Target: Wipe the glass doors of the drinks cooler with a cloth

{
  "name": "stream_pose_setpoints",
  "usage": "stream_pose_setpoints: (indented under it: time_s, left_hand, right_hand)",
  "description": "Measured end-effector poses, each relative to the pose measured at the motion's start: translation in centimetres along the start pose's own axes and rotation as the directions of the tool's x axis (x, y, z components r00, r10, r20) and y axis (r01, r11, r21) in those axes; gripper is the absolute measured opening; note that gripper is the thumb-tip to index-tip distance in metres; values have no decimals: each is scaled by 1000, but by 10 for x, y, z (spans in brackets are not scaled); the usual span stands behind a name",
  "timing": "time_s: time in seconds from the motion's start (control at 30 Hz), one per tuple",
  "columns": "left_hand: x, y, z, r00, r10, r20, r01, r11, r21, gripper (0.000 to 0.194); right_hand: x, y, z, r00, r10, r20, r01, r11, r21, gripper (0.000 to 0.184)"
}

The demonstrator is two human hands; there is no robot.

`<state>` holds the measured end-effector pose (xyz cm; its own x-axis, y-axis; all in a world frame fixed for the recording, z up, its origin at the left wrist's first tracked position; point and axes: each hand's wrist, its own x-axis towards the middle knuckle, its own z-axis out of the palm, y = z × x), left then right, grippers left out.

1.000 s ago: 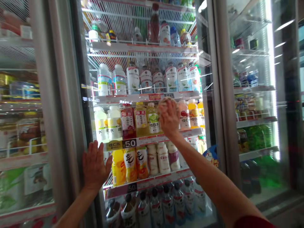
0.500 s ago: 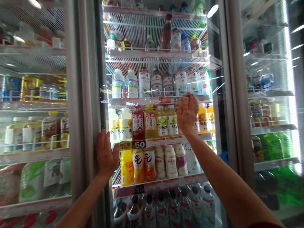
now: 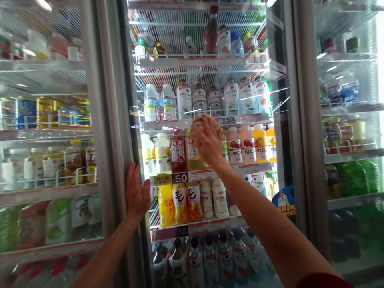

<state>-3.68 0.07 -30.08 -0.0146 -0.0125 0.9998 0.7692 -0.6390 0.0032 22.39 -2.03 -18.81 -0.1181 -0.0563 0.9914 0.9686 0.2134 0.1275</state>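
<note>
Shifted leftward across the glass door (image 3: 280, 116) since the earlier frame, a right hand (image 3: 207, 138) holds a bunched pale cloth (image 3: 198, 119) beneath its fingers, in front of shelved bottles (image 3: 178, 154); the cloth's long axis cannot be told. Lower left, the open left hand (image 3: 137, 193) points upward beside the metal frame (image 3: 112, 104).

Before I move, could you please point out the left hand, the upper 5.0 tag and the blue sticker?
Left hand (image 3: 135, 197): head view, on the back of the hand.
Upper 5.0 tag (image 3: 181, 177): head view, on its printed digits.
Blue sticker (image 3: 285, 200): head view, near its middle.
</note>
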Motion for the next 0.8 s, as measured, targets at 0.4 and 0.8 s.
stream_pose_setpoints:
  time_s: [0.4,0.8]
  left_hand:
    - [23,3,15,999,26,-27,-24,996,89,52]
    - [20,-2,14,997,64,35,-70,978,196,56]
  right_hand:
    - [-7,-73,15,923,-338,183,340,940,22,47]
    - [-21,148,-52,781,525,-339,-574,817,-57,46]
